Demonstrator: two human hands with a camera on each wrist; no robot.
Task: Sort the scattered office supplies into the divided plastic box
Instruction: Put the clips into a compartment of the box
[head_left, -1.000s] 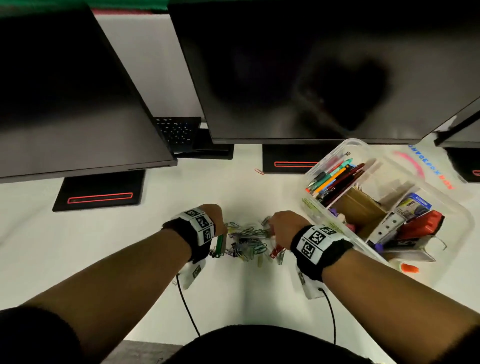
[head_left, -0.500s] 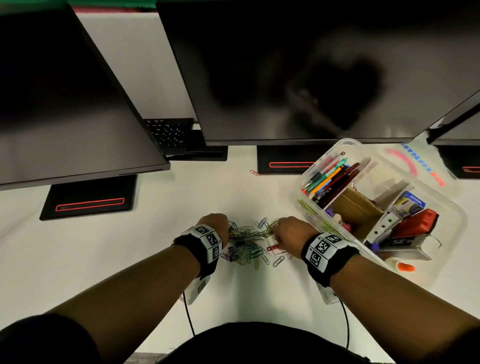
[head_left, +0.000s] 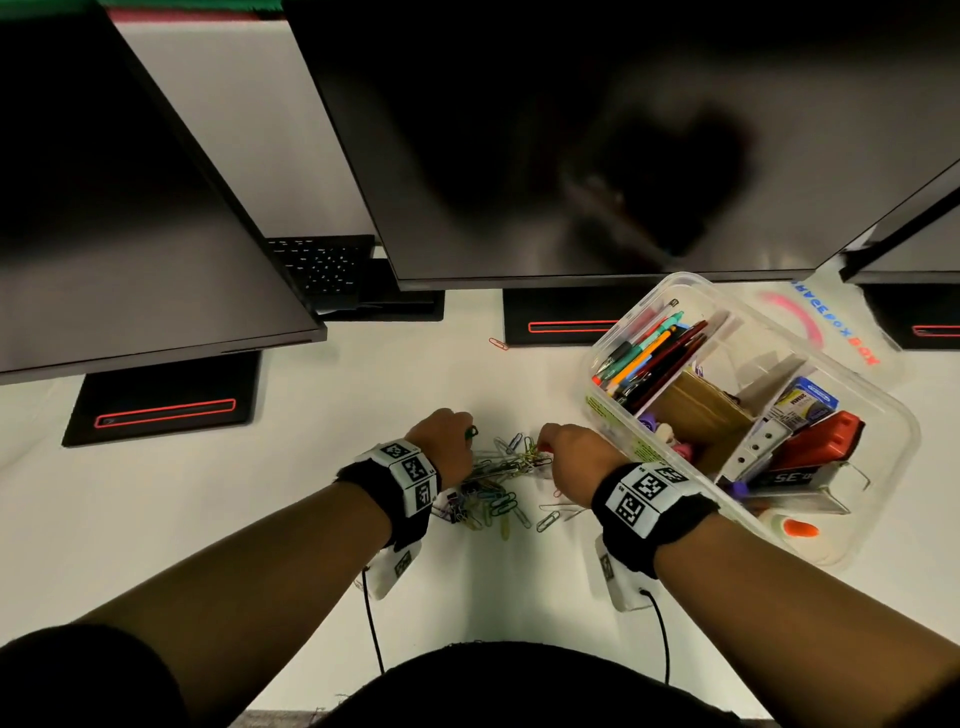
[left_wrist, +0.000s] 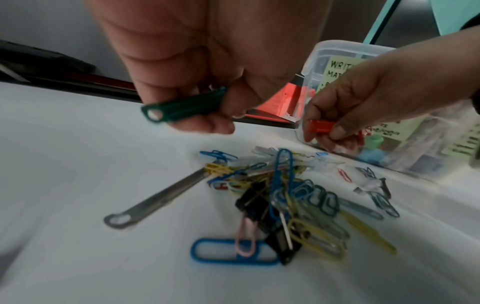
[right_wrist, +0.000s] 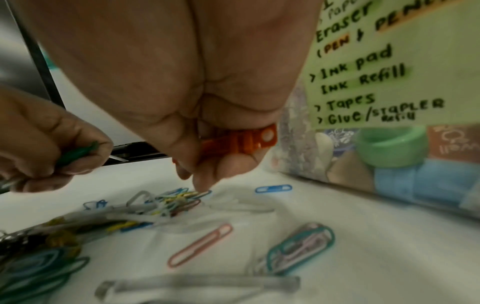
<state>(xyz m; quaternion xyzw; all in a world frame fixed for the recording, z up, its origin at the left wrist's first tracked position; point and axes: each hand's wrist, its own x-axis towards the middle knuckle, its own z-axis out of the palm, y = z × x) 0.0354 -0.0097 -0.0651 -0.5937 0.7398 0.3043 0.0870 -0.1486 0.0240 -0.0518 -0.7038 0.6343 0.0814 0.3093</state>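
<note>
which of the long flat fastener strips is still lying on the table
The grey strip, lying beside the clip pile; the green strip and orange strip are held.

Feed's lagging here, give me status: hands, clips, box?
Left hand grips green fastener strip. Right hand holds orange strip, fingertips at paper clip pile. Divided box just right of the pile, nothing blocking.

Both hands, left hand (head_left: 440, 442) and right hand (head_left: 576, 457), curled over the paper clips (head_left: 498, 488) beside the plastic box (head_left: 878, 410)
</note>
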